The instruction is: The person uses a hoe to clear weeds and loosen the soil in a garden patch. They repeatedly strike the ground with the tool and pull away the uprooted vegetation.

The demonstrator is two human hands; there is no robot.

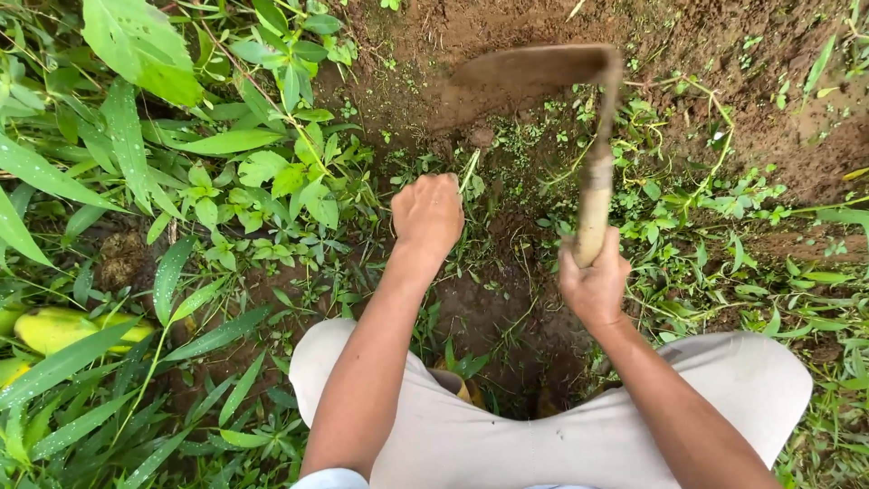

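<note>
A person's right hand is wrapped tight around the butt of a short wooden handle, the hoe raised so that its curved, soil-stained blade hangs blurred above and ahead of the grip, over bare brown earth. The left hand, level with that grip and off to its left, is closed in a fist low among small weeds; whether it clutches stems cannot be told. Between the two hands lies a patch of dark, scraped soil, and nearer than the grip the knees in pale trousers frame it. Well beyond the left hand stand broad wet leaves and a yellow pod. A clean stroke here, by the look of it, wants the blade landing ahead of the fist and well clear of the knuckles, with the wrist firm
</note>
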